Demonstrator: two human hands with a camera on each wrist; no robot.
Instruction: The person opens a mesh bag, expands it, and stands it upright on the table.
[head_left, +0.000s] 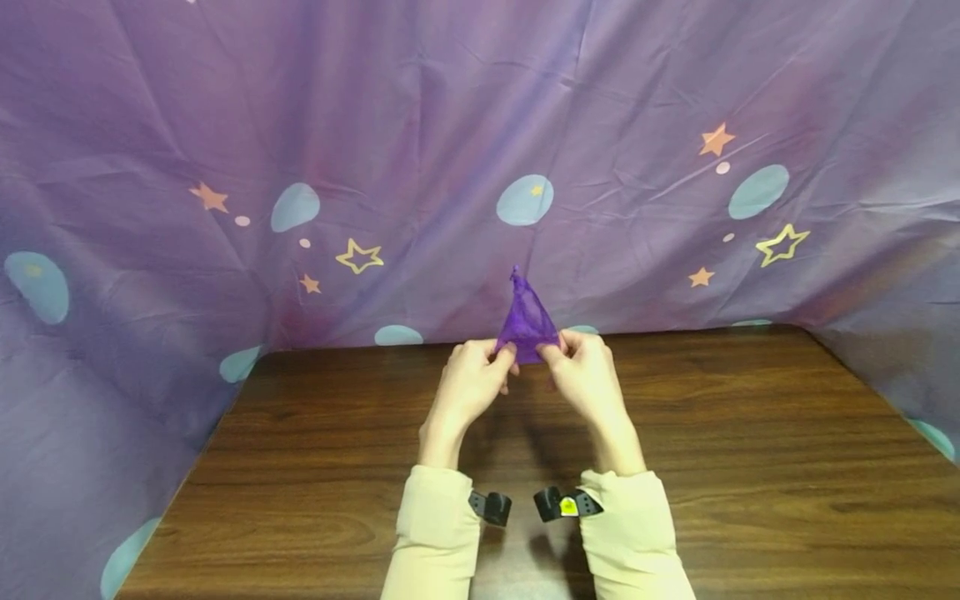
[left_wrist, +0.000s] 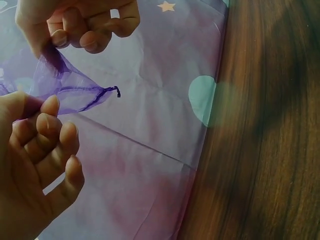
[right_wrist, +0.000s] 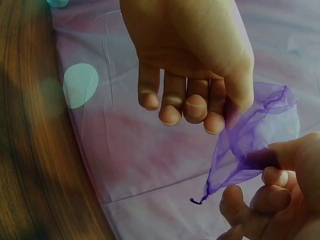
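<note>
A small sheer purple pouch [head_left: 528,321] is stretched between both hands, above the far part of the table. My left hand [head_left: 471,379] pinches its left side between thumb and index finger. On the opposite side, my right hand [head_left: 589,375] grips it the same way. Both thumb tips look purple through the thin fabric. The pouch narrows to a dark twisted end [left_wrist: 117,91], which points away from the hands. In the right wrist view, the pouch [right_wrist: 232,150] spreads wide near the thumbs, and the other fingers are loosely curled.
Beneath the hands lies a brown wood-grain table [head_left: 315,467]. A purple cloth backdrop [head_left: 420,150] with stars and pale blue ovals rises behind its far edge and along the sides. Each sleeve carries a black wrist mount [head_left: 491,507].
</note>
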